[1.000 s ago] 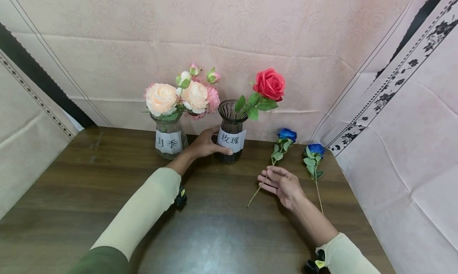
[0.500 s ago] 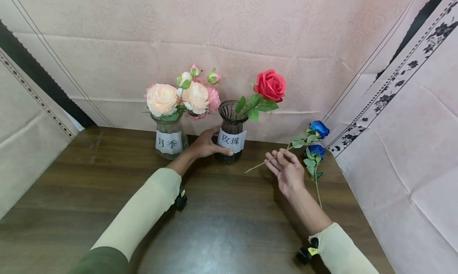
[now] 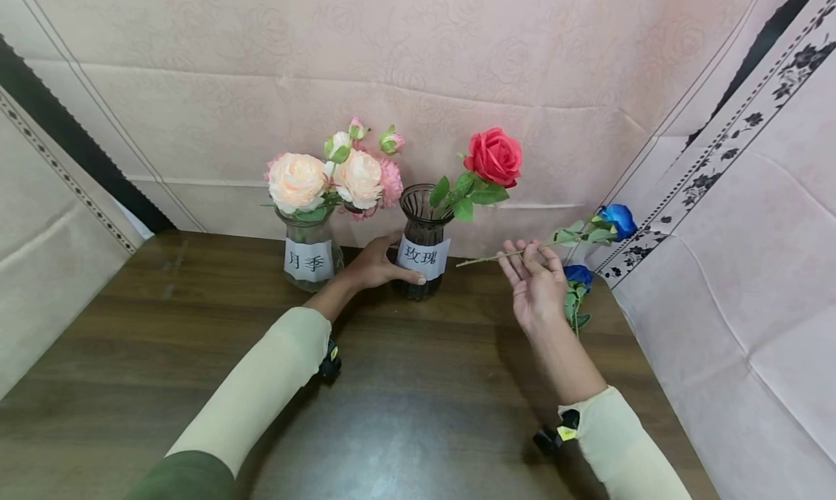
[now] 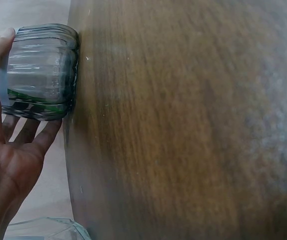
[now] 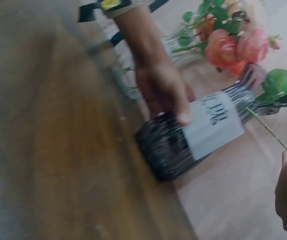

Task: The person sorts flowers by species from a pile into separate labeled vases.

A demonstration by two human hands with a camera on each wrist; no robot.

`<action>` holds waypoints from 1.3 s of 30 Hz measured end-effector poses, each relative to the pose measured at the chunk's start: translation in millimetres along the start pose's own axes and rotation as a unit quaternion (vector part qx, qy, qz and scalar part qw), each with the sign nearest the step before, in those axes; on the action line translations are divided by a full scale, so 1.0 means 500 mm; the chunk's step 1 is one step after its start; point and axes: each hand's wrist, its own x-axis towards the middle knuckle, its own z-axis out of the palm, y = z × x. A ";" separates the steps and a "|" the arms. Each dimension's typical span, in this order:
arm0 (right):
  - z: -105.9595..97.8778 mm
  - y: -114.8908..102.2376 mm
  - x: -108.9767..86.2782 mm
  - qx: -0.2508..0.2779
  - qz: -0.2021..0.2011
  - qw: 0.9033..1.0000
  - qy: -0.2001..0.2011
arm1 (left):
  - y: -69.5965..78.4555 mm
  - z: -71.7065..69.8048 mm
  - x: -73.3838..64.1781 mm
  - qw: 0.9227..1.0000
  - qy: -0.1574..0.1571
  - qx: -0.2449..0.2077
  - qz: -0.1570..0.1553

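My left hand grips the lower part of a dark ribbed glass vase with a white label, thumb across its front. A red rose with green leaves leans out of this vase to the right. Between the fingertips of my right hand, the thin stem of a blue rose is pinched. It is held above the table, nearly level, bloom to the right. In the right wrist view the stem end appears near the vase's neck; whether they touch I cannot tell. A second blue rose lies on the table beyond my right wrist.
Left of the dark vase stands a clear labelled vase holding peach and pink flowers, close to my left wrist. The brown wooden table ends at a pale cloth backdrop just behind the vases.
My right hand has lifted the blue rose and moved up and away from me. Its bloom has swung right, so the stem end points left towards the dark vase. The left hand stays put.
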 end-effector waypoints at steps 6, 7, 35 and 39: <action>0.040 -0.016 0.005 0.032 -0.032 0.999 -0.019 | -0.003 0.001 0.001 1.000 0.001 0.000 -0.003; 0.047 -0.017 0.005 0.035 -0.036 0.998 -0.023 | -0.004 0.001 0.001 1.000 0.002 -0.001 -0.003; 0.182 0.023 0.001 -0.069 -0.141 0.986 -0.061 | -0.001 0.002 -0.001 1.000 0.003 -0.006 -0.002; 0.193 0.033 0.000 -0.113 -0.157 0.979 -0.068 | 0.000 0.001 -0.002 1.000 0.002 -0.007 0.001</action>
